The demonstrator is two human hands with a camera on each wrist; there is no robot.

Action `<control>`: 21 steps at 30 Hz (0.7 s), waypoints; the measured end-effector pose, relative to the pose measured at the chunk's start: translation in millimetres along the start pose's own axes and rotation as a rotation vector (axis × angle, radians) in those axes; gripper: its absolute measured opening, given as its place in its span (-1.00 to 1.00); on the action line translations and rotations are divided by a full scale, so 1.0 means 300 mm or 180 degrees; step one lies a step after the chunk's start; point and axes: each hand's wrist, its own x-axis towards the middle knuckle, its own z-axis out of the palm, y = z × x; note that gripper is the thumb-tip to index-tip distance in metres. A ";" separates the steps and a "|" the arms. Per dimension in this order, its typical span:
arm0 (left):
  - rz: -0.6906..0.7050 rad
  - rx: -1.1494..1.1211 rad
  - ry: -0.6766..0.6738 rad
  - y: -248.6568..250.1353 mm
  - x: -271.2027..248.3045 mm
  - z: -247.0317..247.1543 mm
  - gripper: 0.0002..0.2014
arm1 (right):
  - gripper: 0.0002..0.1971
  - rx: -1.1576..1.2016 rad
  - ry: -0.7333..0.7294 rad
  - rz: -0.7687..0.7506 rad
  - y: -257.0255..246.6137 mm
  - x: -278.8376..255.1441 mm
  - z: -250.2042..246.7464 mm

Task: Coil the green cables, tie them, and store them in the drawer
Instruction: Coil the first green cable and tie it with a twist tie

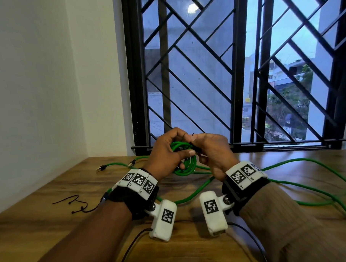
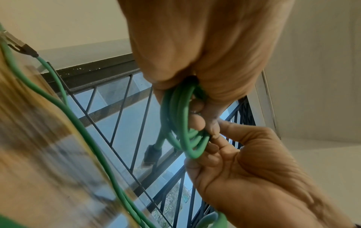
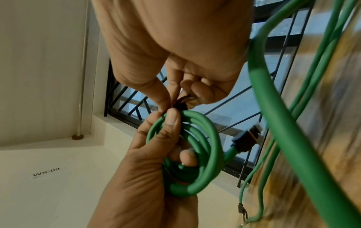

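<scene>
Left hand (image 1: 167, 151) grips the green coil (image 3: 197, 154) upright between both hands, right hand (image 1: 212, 151) pinches a thin black tie (image 3: 180, 103) at the coil's top edge, touching it.

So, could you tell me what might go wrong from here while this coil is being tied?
1. The left hand holds the green cable coil with only a few fingers, so loops may spring apart.
2. The right hand pinches a thin black tie, which may slip before closing.
3. Loose green cables trail under the wrists and could snag.
</scene>
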 end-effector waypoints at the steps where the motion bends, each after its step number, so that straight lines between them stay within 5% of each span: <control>1: 0.0015 -0.0013 -0.0009 0.000 0.000 0.002 -0.75 | -0.83 -0.0021 0.0000 0.0015 -0.001 0.002 -0.001; 21: 0.0116 0.0299 -0.0188 0.015 -0.006 0.001 -0.77 | -0.74 -0.0188 0.0031 -0.0138 0.007 0.000 0.012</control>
